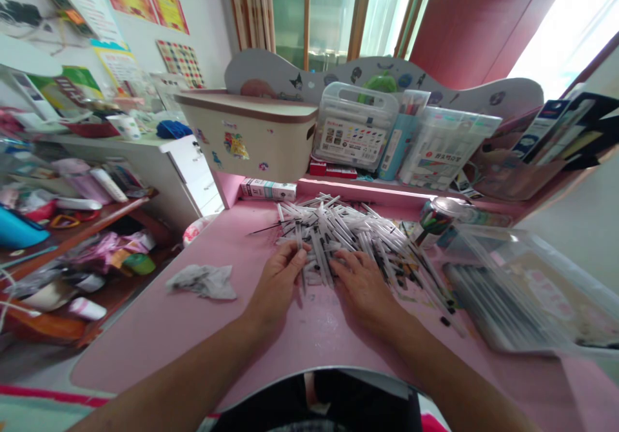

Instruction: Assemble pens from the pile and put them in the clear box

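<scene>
Desk (159, 335): smooth pink top, curved near edge.
Case (546, 258): clear rectangular plastic, right of the pens.
Pens (338, 222): slim, straight, translucent tubes heaped mid-desk; axes cross, several between the hands pointing away from the person, others slanting toward near right.
Left hand (280, 271): thumb and fingers bent beside a pen; grip, cannot tell.
Right hand (362, 287): fingers bent over the heap's near edge; grasp, cannot tell.
Tissue (206, 282): crumpled, white.

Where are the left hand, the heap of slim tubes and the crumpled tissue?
Left hand (277, 278): head view, back of the hand.
Heap of slim tubes (341, 227): head view, near its middle.
Crumpled tissue (206, 282): head view, its middle.
</scene>
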Motion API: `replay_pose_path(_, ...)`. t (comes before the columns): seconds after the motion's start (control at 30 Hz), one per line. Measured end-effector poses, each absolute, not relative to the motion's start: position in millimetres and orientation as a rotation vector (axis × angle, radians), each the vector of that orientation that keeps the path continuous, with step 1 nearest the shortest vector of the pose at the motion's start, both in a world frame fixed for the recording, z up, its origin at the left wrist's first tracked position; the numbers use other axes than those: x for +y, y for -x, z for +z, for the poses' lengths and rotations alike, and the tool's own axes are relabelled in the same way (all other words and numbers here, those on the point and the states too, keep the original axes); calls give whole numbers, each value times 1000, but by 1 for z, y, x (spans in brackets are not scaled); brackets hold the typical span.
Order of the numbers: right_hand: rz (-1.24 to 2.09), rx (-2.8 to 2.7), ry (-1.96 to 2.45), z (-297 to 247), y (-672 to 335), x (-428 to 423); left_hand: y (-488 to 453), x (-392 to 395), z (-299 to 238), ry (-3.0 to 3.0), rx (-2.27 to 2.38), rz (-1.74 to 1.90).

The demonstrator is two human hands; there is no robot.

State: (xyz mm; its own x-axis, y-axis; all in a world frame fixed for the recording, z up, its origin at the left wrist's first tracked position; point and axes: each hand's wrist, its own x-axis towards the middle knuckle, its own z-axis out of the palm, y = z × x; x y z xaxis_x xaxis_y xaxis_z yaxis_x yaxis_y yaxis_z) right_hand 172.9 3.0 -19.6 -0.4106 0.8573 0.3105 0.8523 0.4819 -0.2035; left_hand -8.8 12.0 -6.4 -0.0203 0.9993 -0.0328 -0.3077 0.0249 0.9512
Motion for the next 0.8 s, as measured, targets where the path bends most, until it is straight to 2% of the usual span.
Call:
replay_pose_path(0.33, 93, -2296, 1451, -18, -181, 8, 4, 12, -12, -893, 939, 1229)
replay_pose_path(0.6, 5, -2310, 1501, -14, -177, 6, 4, 9, -9, -892, 934, 1168)
replay_pose_path(0.8, 172, -2147, 1479, -17, -179, 7, 3, 7, -7, -864, 947, 1138)
